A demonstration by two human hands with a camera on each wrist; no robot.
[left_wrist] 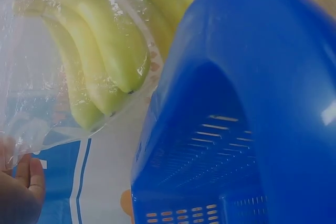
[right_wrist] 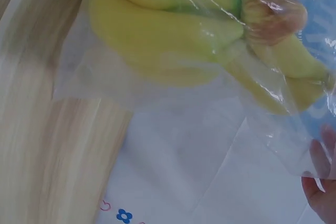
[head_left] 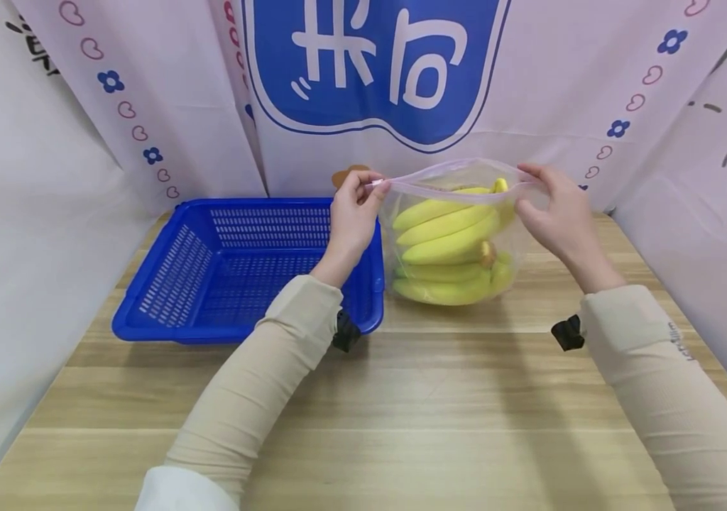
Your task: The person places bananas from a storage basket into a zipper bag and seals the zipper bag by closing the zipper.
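A clear zip bag (head_left: pixel 395 213) with a pinkish zip strip along its top holds yellow bananas (head_left: pixel 449 234) in bunches. My left hand (head_left: pixel 356 213) pinches the left end of the zip strip, where a small white slider shows. At the other end my right hand (head_left: pixel 558 209) grips the strip between thumb and fingers. Between the hands the bag's mouth gapes. In the left wrist view the bananas (left_wrist: pixel 100 51) show greenish tips through the plastic. A brown stem end (right_wrist: pixel 275 17) of a bunch shows in the right wrist view.
A blue plastic basket (head_left: pixel 197 284) with slotted walls stands left of the bag, its right part behind my left forearm. The wooden table (head_left: pixel 440 419) extends in front. A white printed cloth (head_left: pixel 529 85) with a blue emblem hangs behind.
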